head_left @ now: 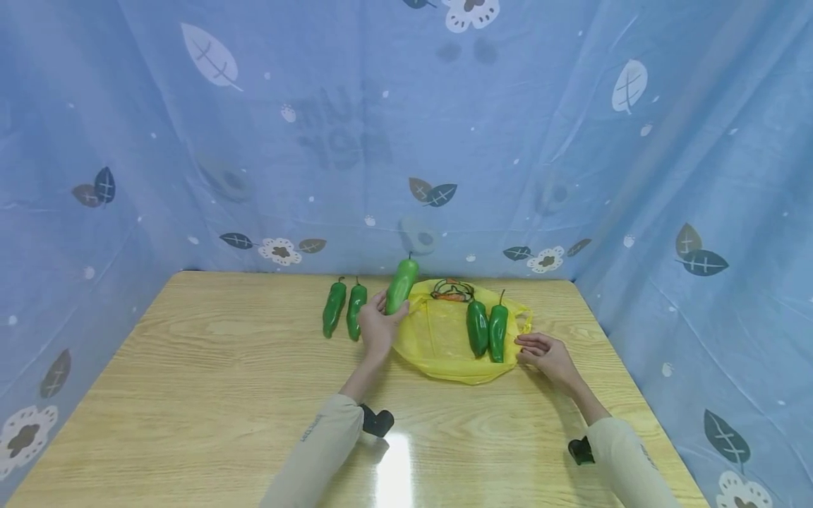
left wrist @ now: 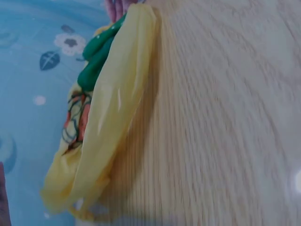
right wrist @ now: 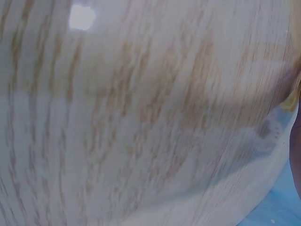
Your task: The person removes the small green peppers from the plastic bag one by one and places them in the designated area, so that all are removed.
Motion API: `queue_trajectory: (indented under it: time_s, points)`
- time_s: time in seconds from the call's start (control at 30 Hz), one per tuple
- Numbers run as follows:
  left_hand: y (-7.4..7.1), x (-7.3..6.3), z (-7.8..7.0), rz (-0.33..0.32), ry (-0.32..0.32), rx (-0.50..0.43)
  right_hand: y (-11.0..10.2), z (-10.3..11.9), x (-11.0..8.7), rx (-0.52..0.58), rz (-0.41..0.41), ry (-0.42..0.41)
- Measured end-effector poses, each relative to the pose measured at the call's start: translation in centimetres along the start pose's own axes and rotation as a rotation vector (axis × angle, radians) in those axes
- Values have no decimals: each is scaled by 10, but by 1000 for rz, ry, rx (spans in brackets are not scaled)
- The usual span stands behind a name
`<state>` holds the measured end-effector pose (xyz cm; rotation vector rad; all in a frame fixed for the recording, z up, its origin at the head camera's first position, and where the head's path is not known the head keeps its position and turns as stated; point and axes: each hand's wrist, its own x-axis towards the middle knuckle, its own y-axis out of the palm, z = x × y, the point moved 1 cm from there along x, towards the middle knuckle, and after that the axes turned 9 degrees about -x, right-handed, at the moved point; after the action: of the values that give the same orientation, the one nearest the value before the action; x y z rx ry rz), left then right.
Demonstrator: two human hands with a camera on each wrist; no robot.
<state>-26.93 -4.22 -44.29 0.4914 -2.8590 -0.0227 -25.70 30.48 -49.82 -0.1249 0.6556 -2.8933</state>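
My left hand (head_left: 379,330) grips a green pepper (head_left: 402,286), its stem pointing up and away, over the left side of a yellow plastic bag (head_left: 435,335). Two more green peppers, one (head_left: 478,330) beside another (head_left: 498,333), lie at the bag's right part. At the bag's right edge, my right hand (head_left: 547,356) pinches the plastic between thumb and fingers. The left wrist view shows the bag (left wrist: 120,89) from its near side, with the peppers partly hidden behind the plastic. In the right wrist view, only a sliver of the hand appears at the right edge.
Left of the bag, two green peppers, one (head_left: 334,308) next to another (head_left: 357,310), lie on the wooden table (head_left: 209,395). A blue patterned curtain (head_left: 356,141) hangs behind the table and along both sides.
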Motion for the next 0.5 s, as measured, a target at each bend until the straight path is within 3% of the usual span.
queue_trajectory:
  time_s: [0.23,0.5]
  points:
    - [-19,9,-1,-35,-6,7,-3,-1,-2,-7,-11,28]
    - [-60,21,1,-114,3,77,0,-1,1,-8,0,23]
